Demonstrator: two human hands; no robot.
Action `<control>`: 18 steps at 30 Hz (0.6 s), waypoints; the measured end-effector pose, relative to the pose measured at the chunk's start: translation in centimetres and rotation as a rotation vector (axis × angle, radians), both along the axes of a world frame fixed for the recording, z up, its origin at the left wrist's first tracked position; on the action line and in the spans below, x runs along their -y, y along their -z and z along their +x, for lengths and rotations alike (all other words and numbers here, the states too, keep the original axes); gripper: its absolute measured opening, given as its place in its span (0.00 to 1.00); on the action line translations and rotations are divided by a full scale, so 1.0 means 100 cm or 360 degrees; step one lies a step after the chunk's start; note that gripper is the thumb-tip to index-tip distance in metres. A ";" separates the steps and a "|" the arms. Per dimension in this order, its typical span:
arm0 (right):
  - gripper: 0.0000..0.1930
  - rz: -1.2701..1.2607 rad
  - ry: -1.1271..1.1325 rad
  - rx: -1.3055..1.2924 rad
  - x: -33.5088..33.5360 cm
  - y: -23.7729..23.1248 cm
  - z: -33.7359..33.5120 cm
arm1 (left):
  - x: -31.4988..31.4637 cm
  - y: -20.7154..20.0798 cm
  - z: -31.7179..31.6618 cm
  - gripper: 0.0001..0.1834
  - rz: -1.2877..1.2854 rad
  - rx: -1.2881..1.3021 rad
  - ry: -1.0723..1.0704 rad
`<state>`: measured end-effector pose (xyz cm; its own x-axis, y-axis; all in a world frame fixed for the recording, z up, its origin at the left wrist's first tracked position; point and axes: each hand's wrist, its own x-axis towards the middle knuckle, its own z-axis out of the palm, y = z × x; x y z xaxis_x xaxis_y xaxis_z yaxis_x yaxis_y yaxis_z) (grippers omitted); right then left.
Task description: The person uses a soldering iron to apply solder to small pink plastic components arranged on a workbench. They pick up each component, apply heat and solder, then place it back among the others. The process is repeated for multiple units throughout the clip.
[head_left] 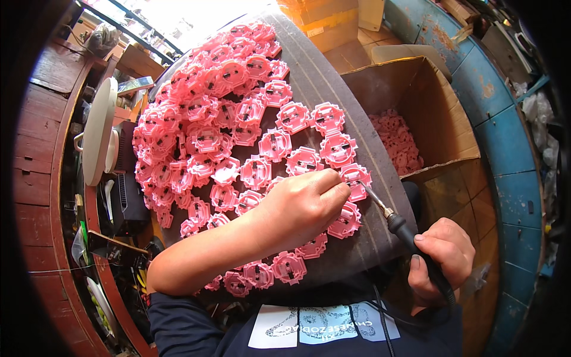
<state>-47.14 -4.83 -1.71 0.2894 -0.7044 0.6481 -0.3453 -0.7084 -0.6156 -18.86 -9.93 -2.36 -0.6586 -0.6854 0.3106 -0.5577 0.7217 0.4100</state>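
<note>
My right hand (443,259) is wrapped round the dark handle of a soldering iron (410,232). The iron's thin metal tip reaches a pink plastic part (355,182) at the right side of the board. Above that same part, my left hand (312,202) is closed in a pinch; whatever its fingertips hold is hidden. Around the left hand lie more pink round parts (338,149) with small black and metal pieces inside, some partly covered by my left forearm (208,250).
A heap of pink parts (202,107) fills the left of the dark board (315,65). An open cardboard box (446,113) holding pink parts stands to the right, beside blue cabinets (505,149). Cluttered shelving (113,196) lines the left. The iron's cord runs by my lap.
</note>
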 end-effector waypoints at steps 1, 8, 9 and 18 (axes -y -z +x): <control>0.17 -0.0001 -0.0021 0.0010 0.001 0.001 0.000 | 0.000 0.001 0.000 0.10 0.0000 -0.0001 -0.0002; 0.18 0.0000 -0.0054 0.0025 0.002 0.003 0.000 | 0.001 0.001 -0.001 0.11 0.0014 0.0026 -0.0009; 0.18 0.0002 -0.0061 0.0027 0.002 0.004 0.000 | 0.001 0.001 -0.001 0.11 0.0015 0.0034 -0.0015; 0.17 0.0008 -0.0055 0.0032 0.002 0.005 0.000 | 0.003 0.006 -0.001 0.11 0.0036 0.0017 -0.0009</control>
